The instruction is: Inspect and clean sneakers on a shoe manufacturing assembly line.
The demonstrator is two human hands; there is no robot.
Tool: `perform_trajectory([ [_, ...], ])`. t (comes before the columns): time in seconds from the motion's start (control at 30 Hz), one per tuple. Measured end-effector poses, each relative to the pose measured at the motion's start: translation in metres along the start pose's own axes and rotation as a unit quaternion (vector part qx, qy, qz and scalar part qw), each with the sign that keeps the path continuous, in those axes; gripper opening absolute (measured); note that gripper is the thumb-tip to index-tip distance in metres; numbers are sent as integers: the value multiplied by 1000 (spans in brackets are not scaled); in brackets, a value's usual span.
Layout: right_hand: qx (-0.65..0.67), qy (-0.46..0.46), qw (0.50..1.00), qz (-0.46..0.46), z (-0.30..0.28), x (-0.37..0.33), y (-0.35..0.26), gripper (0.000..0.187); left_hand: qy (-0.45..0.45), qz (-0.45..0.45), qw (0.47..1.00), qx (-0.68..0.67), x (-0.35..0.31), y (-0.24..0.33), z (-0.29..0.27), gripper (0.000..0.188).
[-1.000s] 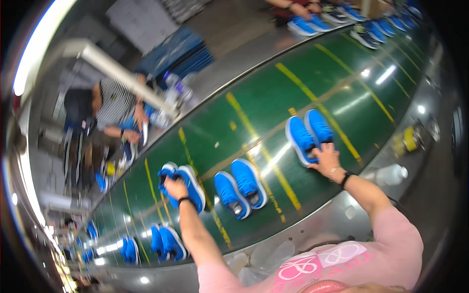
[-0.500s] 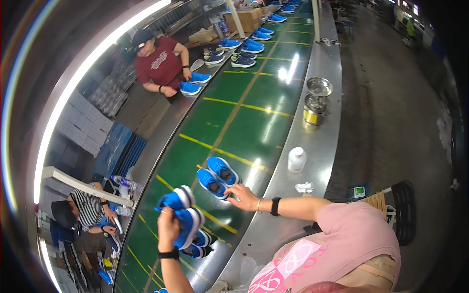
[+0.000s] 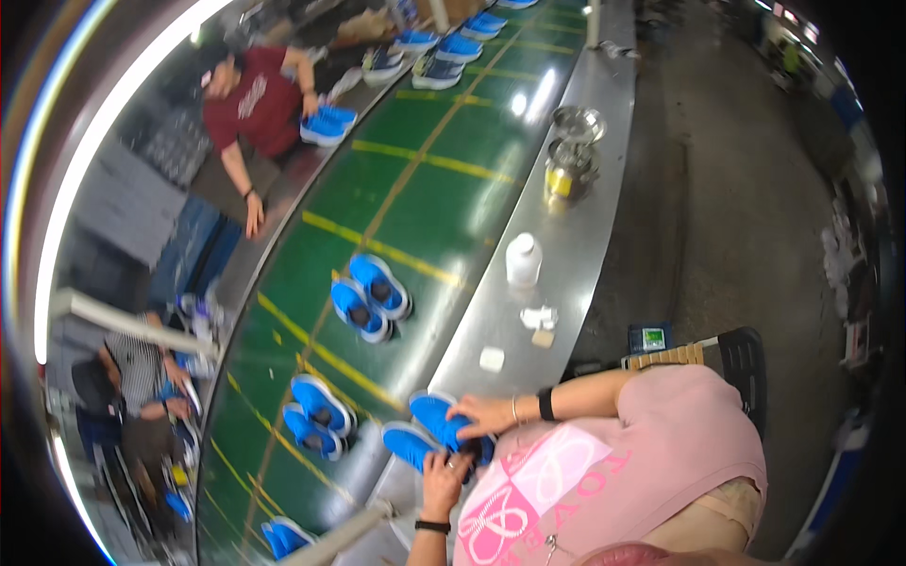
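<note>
A pair of blue sneakers with white soles lies on the near metal ledge, close to my body, toes toward the belt. My left hand (image 3: pixel 442 485) grips the nearer-left sneaker (image 3: pixel 408 443) at its heel end, fingers curled by the opening. The other sneaker (image 3: pixel 432 411) is under my right hand (image 3: pixel 483 417), whose fingers bend over its upper and opening. The heels are partly hidden by my hands and shirt. On the green belt beyond, another blue pair (image 3: pixel 319 415) stands left of my hands, and one more pair (image 3: pixel 370 297) farther up.
Along the metal ledge (image 3: pixel 472 325) are a white bottle (image 3: pixel 523 260), a metal pot (image 3: pixel 569 168) with a yellow label, and small pale blocks (image 3: pixel 492 358). Across the green conveyor belt (image 3: pixel 415 212), two people work beside more shoes. A pale post (image 3: pixel 349 533) slants up near my left arm.
The blue pair my left hand held above the belt is now on the near ledge, with both hands on it. My right hand has left the pair on the belt. The view has shifted.
</note>
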State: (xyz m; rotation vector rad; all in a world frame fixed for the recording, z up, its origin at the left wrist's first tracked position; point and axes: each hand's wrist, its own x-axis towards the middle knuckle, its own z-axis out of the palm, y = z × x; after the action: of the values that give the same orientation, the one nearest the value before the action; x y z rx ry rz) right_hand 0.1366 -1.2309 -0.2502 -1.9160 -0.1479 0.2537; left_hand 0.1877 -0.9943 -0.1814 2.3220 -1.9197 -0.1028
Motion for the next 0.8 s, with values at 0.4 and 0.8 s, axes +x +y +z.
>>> perform_trajectory([
  [0.4, 1, -2, 997, 73, 23, -3, 5, 86, 360, -594, 678, -241, -21, 33, 60, 75],
  [0.8, 558, 17, 805, 198, -20, 25, 17, 48, 358, -531, 279, -716, -55, 1, 82, 59],
])
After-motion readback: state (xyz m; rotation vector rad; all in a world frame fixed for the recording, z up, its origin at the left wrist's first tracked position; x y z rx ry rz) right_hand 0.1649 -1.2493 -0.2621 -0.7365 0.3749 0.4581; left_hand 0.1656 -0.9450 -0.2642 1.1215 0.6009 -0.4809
